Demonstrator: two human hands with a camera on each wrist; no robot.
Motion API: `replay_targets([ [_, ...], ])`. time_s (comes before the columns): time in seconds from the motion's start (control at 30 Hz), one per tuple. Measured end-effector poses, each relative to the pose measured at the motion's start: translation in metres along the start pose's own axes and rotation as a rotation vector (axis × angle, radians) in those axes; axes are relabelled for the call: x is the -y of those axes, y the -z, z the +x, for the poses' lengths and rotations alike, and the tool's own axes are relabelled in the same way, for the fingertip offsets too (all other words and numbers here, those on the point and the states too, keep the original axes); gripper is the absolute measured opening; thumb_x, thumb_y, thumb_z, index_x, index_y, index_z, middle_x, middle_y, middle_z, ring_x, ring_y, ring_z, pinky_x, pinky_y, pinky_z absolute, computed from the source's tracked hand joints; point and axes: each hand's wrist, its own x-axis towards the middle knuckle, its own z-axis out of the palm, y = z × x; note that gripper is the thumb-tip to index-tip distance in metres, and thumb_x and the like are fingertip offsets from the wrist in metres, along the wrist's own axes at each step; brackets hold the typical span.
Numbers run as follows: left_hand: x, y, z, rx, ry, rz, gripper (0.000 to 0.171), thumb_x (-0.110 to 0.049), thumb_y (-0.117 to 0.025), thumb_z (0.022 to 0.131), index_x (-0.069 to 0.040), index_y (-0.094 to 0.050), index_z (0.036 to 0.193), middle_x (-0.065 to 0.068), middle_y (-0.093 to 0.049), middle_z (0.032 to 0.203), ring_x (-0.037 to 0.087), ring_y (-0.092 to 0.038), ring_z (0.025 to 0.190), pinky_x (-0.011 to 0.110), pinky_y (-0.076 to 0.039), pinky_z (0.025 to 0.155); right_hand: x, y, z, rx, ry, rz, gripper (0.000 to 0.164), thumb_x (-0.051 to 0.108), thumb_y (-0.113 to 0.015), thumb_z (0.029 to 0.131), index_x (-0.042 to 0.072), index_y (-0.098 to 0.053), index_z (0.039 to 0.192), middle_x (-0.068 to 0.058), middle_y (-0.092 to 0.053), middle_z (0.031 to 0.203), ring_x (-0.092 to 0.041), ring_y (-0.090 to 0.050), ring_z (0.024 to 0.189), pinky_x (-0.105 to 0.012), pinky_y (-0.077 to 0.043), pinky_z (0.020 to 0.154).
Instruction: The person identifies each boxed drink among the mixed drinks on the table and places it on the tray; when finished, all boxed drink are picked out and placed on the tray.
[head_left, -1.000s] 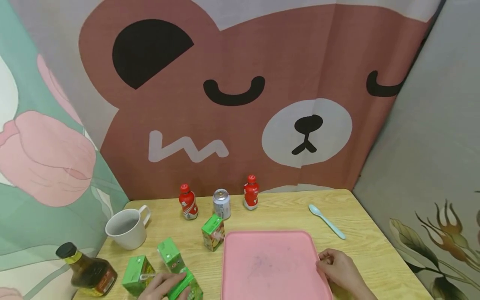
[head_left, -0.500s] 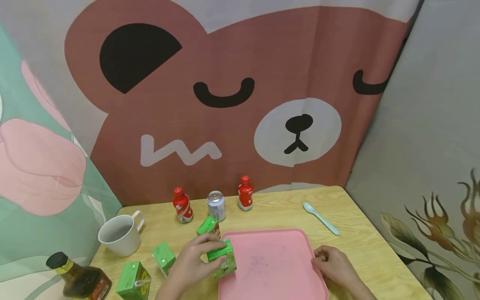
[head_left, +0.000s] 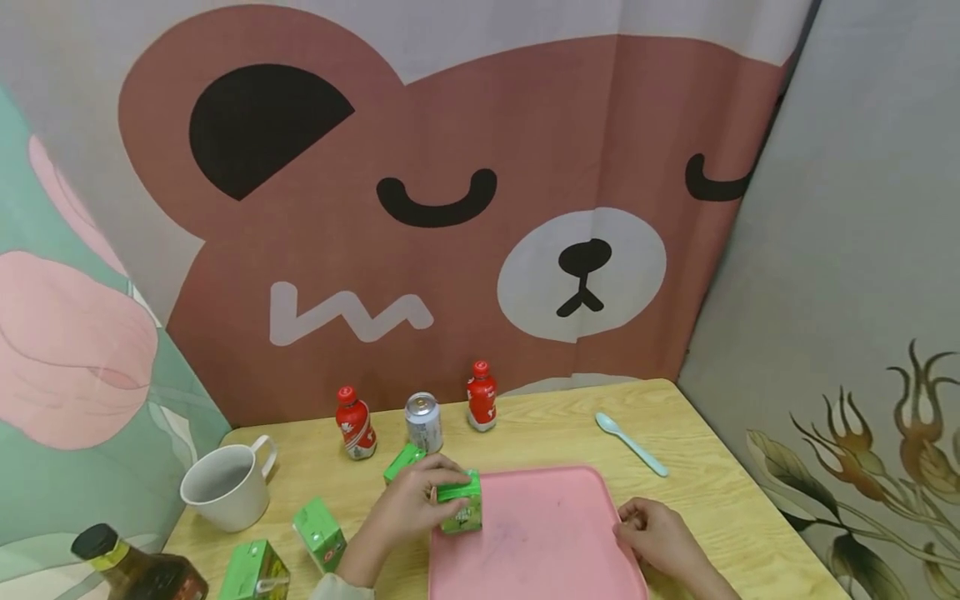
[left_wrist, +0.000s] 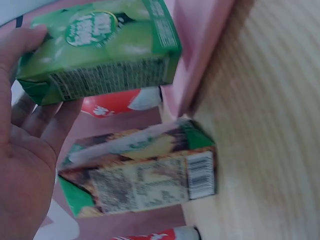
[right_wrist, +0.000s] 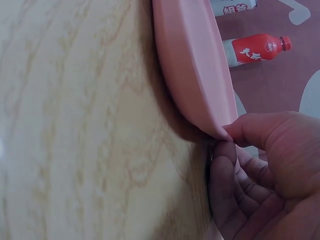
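Observation:
A green juice box (head_left: 462,507) is in my left hand (head_left: 408,504), at the left side of the pink tray (head_left: 536,542). In the left wrist view, thumb and fingers grip that juice box (left_wrist: 100,50) by one end, near the tray's wall (left_wrist: 200,55). Whether its base touches the tray I cannot tell. A brown-and-green drink box (left_wrist: 145,175) stands on the table just beyond, mostly hidden behind my left hand in the head view. My right hand (head_left: 656,533) pinches the tray's right rim between thumb and forefinger, as the right wrist view shows.
Two more green boxes (head_left: 320,533) stand at left, beside a dark sauce bottle (head_left: 150,575) and a white mug (head_left: 225,487). Along the back are two red bottles (head_left: 356,425) and a silver can (head_left: 424,422). A light-blue spoon (head_left: 632,444) lies at back right.
My left hand has carried the juice box rightward from the group of boxes at left to the tray's left side. My right hand stays on the tray's rim. The head view has shifted slightly.

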Motion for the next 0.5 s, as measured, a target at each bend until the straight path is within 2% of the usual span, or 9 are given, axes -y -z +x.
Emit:
replay_targets([
  [0.1, -0.002, -0.001, 0.004, 0.001, -0.024, 0.011, 0.025, -0.022, -0.084, 0.087, -0.020, -0.079, 0.111, -0.014, -0.064, 0.111, 0.007, -0.062, 0.099, 0.028, -0.055, 0.080, 0.000, 0.000, 0.001, -0.004, -0.012, 0.005, 0.016, 0.010, -0.076, 0.083, 0.004, -0.066, 0.094, -0.001, -0.061, 0.070, -0.015, -0.057, 0.054, -0.028, -0.050, 0.049],
  [0.23, -0.003, -0.003, 0.009, 0.004, -0.028, 0.003, 0.025, -0.023, -0.083, 0.087, -0.020, -0.079, 0.111, -0.013, -0.065, 0.111, 0.008, -0.063, 0.102, 0.030, -0.055, 0.084, 0.001, 0.000, 0.001, -0.012, -0.020, -0.002, 0.016, 0.011, -0.076, 0.083, 0.005, -0.066, 0.094, 0.000, -0.061, 0.070, -0.015, -0.057, 0.054, -0.028, -0.049, 0.049],
  [0.5, 0.000, -0.007, 0.013, 0.067, 0.047, 0.023, 0.025, -0.027, -0.082, 0.088, -0.023, -0.079, 0.112, -0.016, -0.064, 0.112, 0.007, -0.062, 0.104, 0.030, -0.055, 0.086, 0.000, -0.001, -0.001, -0.020, -0.016, -0.020, 0.017, 0.013, -0.077, 0.084, 0.005, -0.066, 0.094, 0.000, -0.061, 0.070, -0.015, -0.058, 0.056, -0.028, -0.049, 0.051],
])
